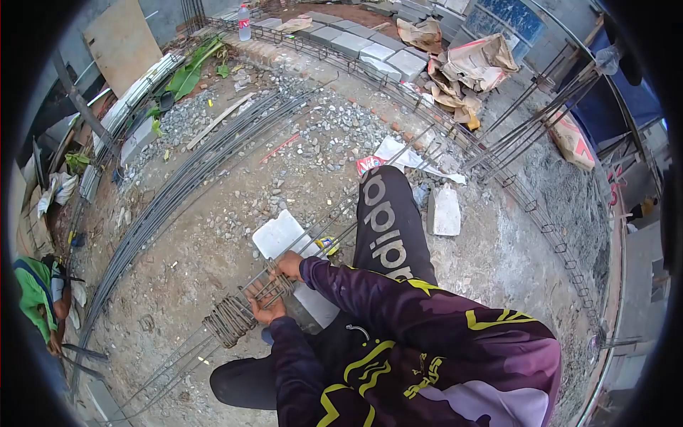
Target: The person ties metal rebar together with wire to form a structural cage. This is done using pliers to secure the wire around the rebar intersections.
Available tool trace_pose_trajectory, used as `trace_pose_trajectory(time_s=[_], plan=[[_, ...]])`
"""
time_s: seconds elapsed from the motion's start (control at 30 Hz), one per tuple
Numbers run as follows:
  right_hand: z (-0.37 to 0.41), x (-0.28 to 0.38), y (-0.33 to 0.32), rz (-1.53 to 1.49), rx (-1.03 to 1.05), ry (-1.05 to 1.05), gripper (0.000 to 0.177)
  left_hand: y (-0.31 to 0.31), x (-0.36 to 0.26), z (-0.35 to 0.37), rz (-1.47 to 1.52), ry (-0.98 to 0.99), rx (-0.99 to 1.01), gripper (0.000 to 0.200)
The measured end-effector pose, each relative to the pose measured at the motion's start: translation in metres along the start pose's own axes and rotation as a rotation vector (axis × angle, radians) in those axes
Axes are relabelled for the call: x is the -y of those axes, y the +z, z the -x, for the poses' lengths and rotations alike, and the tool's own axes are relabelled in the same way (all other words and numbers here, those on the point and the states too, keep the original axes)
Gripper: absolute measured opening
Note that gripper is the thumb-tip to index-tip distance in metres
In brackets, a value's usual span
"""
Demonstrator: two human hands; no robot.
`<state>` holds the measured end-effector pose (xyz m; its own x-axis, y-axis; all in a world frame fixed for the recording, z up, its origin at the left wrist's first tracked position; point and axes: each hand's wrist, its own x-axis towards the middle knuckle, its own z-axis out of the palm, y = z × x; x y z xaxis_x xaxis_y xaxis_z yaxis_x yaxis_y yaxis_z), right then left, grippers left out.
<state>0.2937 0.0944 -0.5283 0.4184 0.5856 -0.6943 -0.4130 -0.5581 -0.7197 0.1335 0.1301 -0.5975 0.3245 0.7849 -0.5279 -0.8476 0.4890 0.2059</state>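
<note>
My left hand (pixel 266 304) is curled around several square rebar stirrups, with its fingers showing between the thin wires. Just above it, my right hand (pixel 289 265) grips the upper side of the same group; its fingertips are partly hidden. More steel stirrups (pixel 229 322) are bunched close together down-left of my hands. Long reinforcing bars (pixel 167 370) run through the bunch, from the lower left up past my right knee. A white board (pixel 281 233) lies on the ground beyond my hands, beside a small yellow-and-blue item (pixel 326 245).
Long loose rebars (pixel 153 210) lie in a curved bundle at left. A person in a green shirt (pixel 35 299) works at the left edge. A pale block (pixel 445 211) stands right of my knee. A rebar cage (pixel 526 203) borders the gravelly ground, and upright bars (pixel 548 117) stick out at right.
</note>
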Motion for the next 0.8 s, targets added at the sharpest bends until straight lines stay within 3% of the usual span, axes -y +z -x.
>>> trace_pose_trajectory(time_s=[0.13, 0.23, 0.37, 0.43, 0.53, 0.57, 0.63, 0.7, 0.73, 0.8], plan=[[0.002, 0.007, 0.0, 0.062, -0.052, -0.012, 0.026, 0.001, -0.002, -0.003, -0.009, 0.005, -0.04, 0.041], [-0.009, 0.001, -0.001, 0.061, -0.054, -0.022, 0.028, -0.018, -0.007, -0.014, -0.082, -0.016, 0.075, 0.043], [-0.009, 0.002, -0.006, 0.147, -0.142, -0.074, 0.029, 0.003, -0.003, 0.001, -0.044, -0.013, 0.045, 0.049], [-0.008, 0.01, -0.014, 0.277, -0.074, -0.095, 0.028, -0.001, -0.002, -0.004, -0.06, 0.007, 0.075, 0.045], [0.007, 0.032, -0.042, 0.181, -0.002, -0.014, 0.022, 0.003, -0.007, 0.0, -0.096, 0.056, 0.052, 0.044], [-0.024, 0.017, -0.053, 0.142, 0.028, -0.015, 0.017, 0.008, -0.005, 0.002, -0.106, 0.064, 0.04, 0.044], [-0.024, 0.034, -0.092, 0.655, 0.038, -0.179, 0.02, 0.013, -0.005, 0.004, -0.086, 0.062, 0.033, 0.044], [-0.085, 0.009, -0.14, 0.924, 0.002, -0.207, 0.025, 0.014, -0.004, 0.003, -0.07, 0.056, 0.021, 0.045], [-0.094, 0.01, -0.164, 1.273, -0.025, -0.263, 0.025, 0.014, -0.003, 0.002, -0.066, 0.056, 0.008, 0.045], [-0.065, 0.043, -0.191, 1.116, -0.034, -0.077, 0.026, 0.015, 0.002, -0.002, -0.045, 0.05, -0.022, 0.045]])
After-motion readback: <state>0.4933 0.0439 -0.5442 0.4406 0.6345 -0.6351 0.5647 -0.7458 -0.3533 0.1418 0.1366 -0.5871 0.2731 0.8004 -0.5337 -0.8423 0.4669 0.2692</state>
